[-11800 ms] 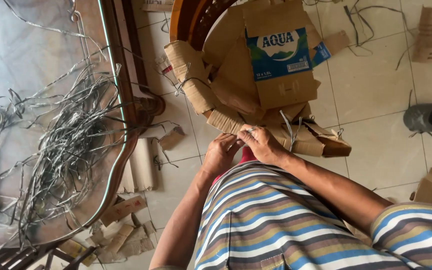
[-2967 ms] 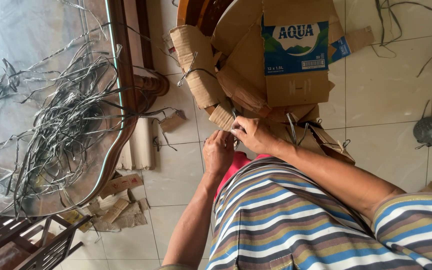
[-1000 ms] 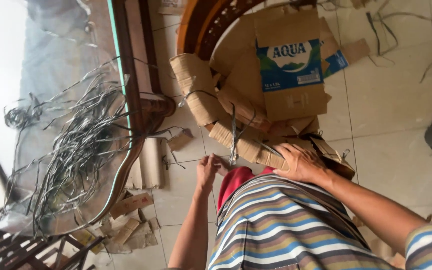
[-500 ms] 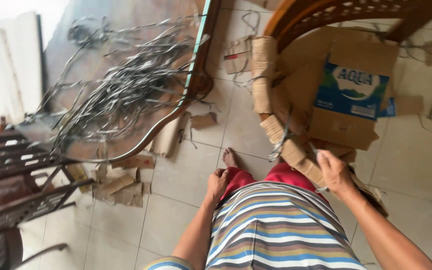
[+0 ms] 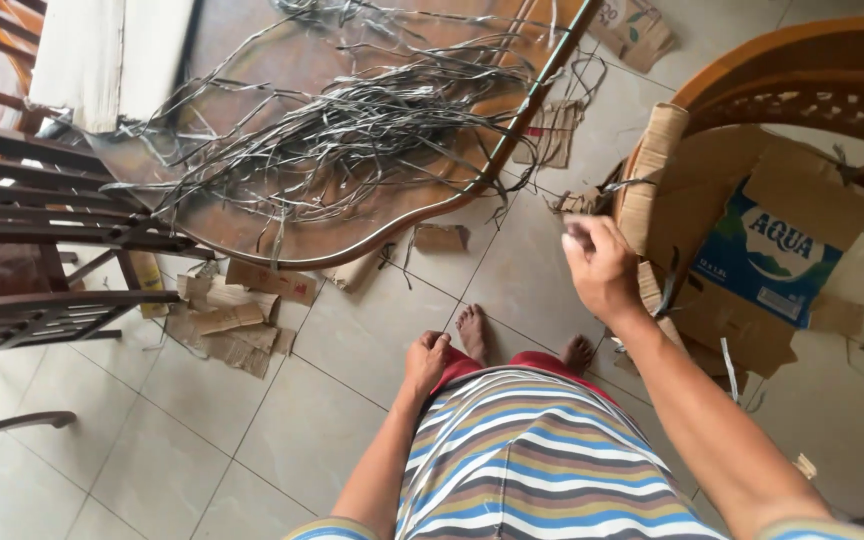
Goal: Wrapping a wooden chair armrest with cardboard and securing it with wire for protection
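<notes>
While the left hand [image 5: 426,358] rests fisted, the right hand [image 5: 600,266] pinches a thin grey strap [image 5: 668,290] by rolled brown cardboard [image 5: 647,180]

Matt brown cardboard sheets [image 5: 712,190], glossy tile floor [image 5: 352,380], glass-topped wooden table [image 5: 372,215], grey plastic straps [image 5: 352,120]

A person seen from above wears a short-sleeved shirt [image 5: 532,460] with horizontal stripes in blue, white, brown, tan and grey. Red shorts [image 5: 512,362] show just below its hem. Both forearms are uncovered, the hands wear no gloves, and both feet are bare.
</notes>
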